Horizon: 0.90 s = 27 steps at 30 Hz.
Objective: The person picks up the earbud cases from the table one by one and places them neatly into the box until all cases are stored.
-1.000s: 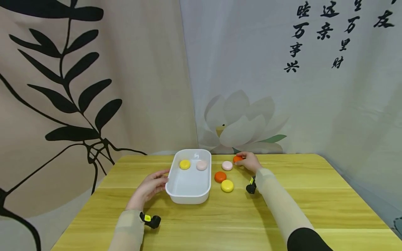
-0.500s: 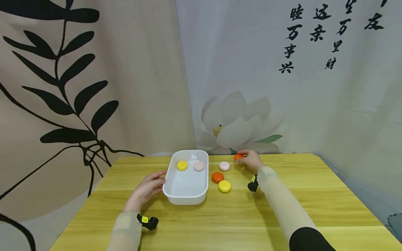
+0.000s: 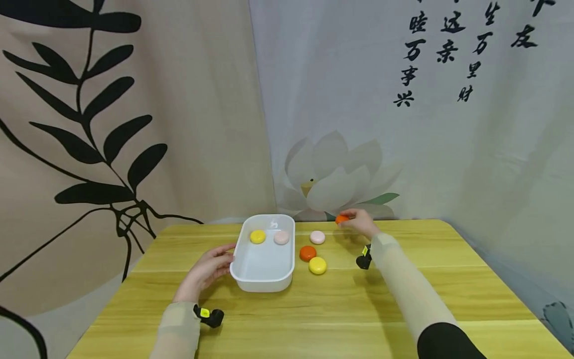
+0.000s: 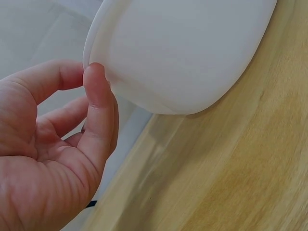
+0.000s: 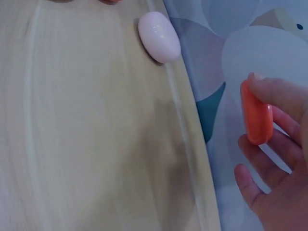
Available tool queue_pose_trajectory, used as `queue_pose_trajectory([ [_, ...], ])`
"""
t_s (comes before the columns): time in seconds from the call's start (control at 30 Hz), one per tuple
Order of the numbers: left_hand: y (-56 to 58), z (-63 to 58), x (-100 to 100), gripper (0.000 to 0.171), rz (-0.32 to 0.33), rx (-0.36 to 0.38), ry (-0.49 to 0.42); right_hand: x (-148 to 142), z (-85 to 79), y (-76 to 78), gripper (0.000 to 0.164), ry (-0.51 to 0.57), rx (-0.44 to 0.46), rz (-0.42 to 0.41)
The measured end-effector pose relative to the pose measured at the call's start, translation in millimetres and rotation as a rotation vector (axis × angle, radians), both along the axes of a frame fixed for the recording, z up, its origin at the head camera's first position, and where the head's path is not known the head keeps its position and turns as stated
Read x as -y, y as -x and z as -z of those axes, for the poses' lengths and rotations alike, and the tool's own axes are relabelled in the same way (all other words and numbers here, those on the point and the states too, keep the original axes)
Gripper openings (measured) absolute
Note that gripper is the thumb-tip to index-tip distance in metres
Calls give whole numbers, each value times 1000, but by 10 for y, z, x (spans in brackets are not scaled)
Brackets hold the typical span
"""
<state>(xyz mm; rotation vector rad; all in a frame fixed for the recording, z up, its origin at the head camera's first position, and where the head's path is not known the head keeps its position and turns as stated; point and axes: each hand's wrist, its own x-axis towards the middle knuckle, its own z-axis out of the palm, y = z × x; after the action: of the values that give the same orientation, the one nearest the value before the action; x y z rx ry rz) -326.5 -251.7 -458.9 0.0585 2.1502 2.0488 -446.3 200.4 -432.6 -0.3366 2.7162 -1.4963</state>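
Note:
My right hand (image 3: 361, 223) pinches a glossy orange disc (image 5: 257, 113) between thumb and fingers, raised over the table's far edge. To its left a pale pink disc (image 3: 317, 237) lies on the wood, with another orange disc (image 3: 307, 253) and a yellow disc (image 3: 317, 266) nearer me. At the left side of a white plastic container (image 3: 262, 271), my left hand (image 3: 210, 267) has curled fingers holding its rim, thumb and fingertip together at the edge in the left wrist view. Inside the container sit a yellow disc (image 3: 257, 236) and a pale pink disc (image 3: 281, 237).
The wooden table (image 3: 269, 329) runs back to a fabric backdrop (image 3: 215, 109) printed with leaves, a lotus and black characters. A black camera is strapped to each wrist.
The right hand has lifted the orange disc up off the table and slightly away from the pink one. The left hand stays at the container. The head view has shifted slightly.

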Motion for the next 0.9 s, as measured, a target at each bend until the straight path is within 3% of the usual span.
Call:
queue_pose_trajectory([
  [0.47,-2,7,7,55,19,-15,10,93,-256,-142,49,-73,-52,-81],
  [0.9,14,26,23,56,28,-17,-3,96,-286,-225,50,-72,-66,-110],
])
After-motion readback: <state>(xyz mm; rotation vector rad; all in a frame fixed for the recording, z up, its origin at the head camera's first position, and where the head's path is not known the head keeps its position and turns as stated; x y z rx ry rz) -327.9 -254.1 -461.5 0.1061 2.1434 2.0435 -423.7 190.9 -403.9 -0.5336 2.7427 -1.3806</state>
